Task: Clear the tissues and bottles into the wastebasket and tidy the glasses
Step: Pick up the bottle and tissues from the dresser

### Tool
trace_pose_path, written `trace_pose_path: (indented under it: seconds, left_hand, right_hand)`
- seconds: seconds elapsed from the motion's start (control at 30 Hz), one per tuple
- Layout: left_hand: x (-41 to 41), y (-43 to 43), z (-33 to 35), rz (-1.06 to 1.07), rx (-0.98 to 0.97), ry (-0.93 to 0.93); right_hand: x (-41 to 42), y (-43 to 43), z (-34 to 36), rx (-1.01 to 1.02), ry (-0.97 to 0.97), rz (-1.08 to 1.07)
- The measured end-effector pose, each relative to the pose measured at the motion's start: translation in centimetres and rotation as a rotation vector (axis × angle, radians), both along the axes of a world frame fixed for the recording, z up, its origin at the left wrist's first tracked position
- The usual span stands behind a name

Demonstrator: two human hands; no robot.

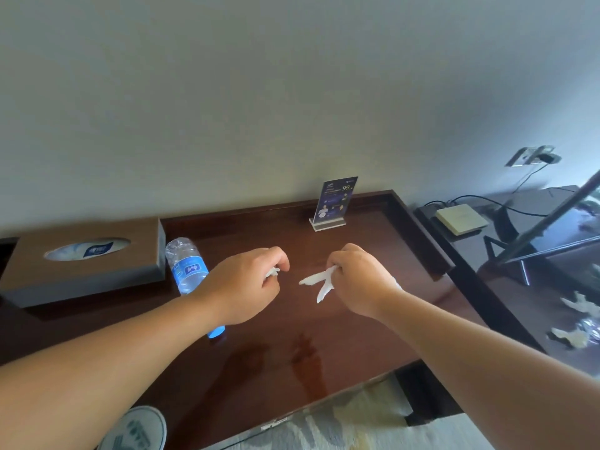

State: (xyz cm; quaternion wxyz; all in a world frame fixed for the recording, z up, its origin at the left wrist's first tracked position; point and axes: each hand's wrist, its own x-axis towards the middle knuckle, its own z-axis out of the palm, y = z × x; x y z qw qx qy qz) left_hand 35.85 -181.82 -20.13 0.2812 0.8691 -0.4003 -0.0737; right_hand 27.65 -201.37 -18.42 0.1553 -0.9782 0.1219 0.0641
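Head view, looking down on a dark wooden tabletop (357, 336) set against a pale wall.

Left hand (246, 280): over mid-tabletop, fingers curled, pinching a small white tissue scrap (272, 272) that barely pokes out below the thumb.

Right hand (357, 277): near the left, apart from it, fingers closed round one end of a longer tissue strip (319, 282). Two loose tails pointing toward the left hand; cannot tell whether touching the wood.

Clear plastic bottle (186, 267) with blue label: lying on its side, partly under the left forearm, blue cap end toward the near edge, other end just beside a brown tissue box (87, 261) at far left.

Upright sign stand (334, 203) at the back, by the wall.

To the right, a lower black table (545, 319) with crumpled tissues (581, 305) beside something shiny, too blurred to name.

Pale slipper (136, 430) on the floor, bottom left.
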Motion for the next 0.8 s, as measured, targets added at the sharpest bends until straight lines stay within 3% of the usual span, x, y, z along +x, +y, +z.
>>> trace_pose_path:
  seconds: [0.17,0.33,0.8]
  left_hand:
    - [-0.2,-2.0,0.4,-0.033,-0.003,-0.036]
    - [-0.8,-4.8,0.5,-0.033,0.031,-0.036]
    - [-4.4,-15.4,-1.5,0.118,0.156,0.042]
  right_hand:
    - [-0.4,-1.0,0.3,0.105,0.007,-0.082]
    - [-0.7,-3.6,-0.3,0.074,0.023,-0.04]
    - [-1.7,-18.8,-3.0,0.193,0.181,-0.088]
